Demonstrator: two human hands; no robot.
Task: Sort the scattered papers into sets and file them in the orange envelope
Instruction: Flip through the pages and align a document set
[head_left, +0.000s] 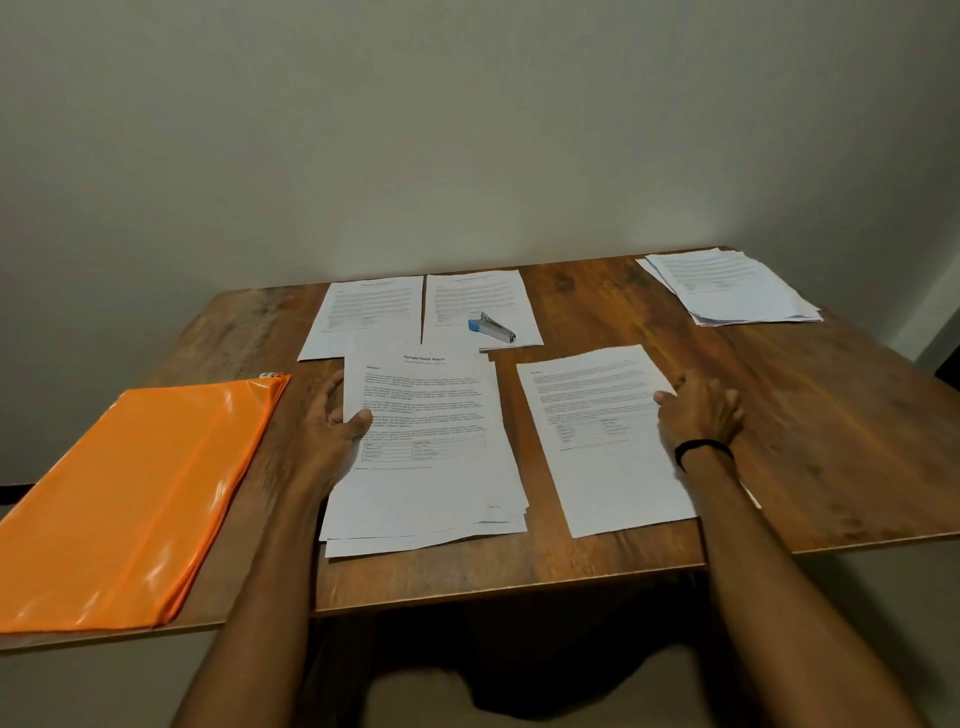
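Observation:
A shiny orange envelope (140, 493) lies flat at the table's left front. A stack of printed papers (431, 467) headed "Sample Health Report" sits in the middle. My left hand (332, 421) is at its left edge, thumb lying on the top sheet and fingers straight along the edge. To the right lies a single printed sheet (597, 441). My right hand (701, 410), with a black band on the wrist, rests flat on that sheet's right edge, fingers spread. Two more sheets (363, 317) (478, 296) lie side by side behind.
A blue and silver stapler (491, 328) sits on the rear right sheet. Another loose pile of papers (737, 288) lies at the far right corner of the wooden table (831, 415). A plain wall stands close behind the table.

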